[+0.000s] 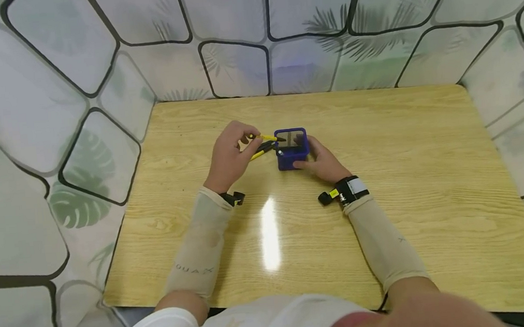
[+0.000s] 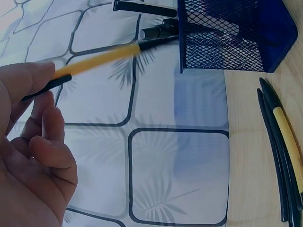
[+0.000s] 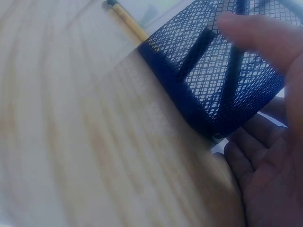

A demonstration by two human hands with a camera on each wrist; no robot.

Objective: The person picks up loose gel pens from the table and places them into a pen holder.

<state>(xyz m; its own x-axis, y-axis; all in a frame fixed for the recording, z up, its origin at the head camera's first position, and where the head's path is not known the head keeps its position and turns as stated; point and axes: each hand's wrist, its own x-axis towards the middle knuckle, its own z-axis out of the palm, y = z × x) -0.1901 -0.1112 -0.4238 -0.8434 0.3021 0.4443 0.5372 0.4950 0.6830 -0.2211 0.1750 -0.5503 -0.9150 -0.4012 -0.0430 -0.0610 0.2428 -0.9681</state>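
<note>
Between thumb and fingers, my left hand (image 1: 232,153) pinches a yellow pen (image 2: 99,60) with a black end. That black end points at the mouth of a blue mesh pen holder (image 1: 292,159); whether it is inside cannot be told. Thumb on one side and fingers on another, my right hand (image 1: 324,164) grips the holder on the table. In the left wrist view a dark marker (image 2: 158,31) and a black-and-white item (image 2: 147,8) stick out of the holder. Dark strips show through its mesh (image 3: 208,71). Several black and yellow pens (image 2: 289,142) lie left of the holder.
The wooden table (image 1: 431,169) stands against a patterned wall covering (image 1: 235,67) at the back and along both sides. A bright light reflection lies on the tabletop between the forearms. Each wrist wears a strapped camera (image 1: 350,189).
</note>
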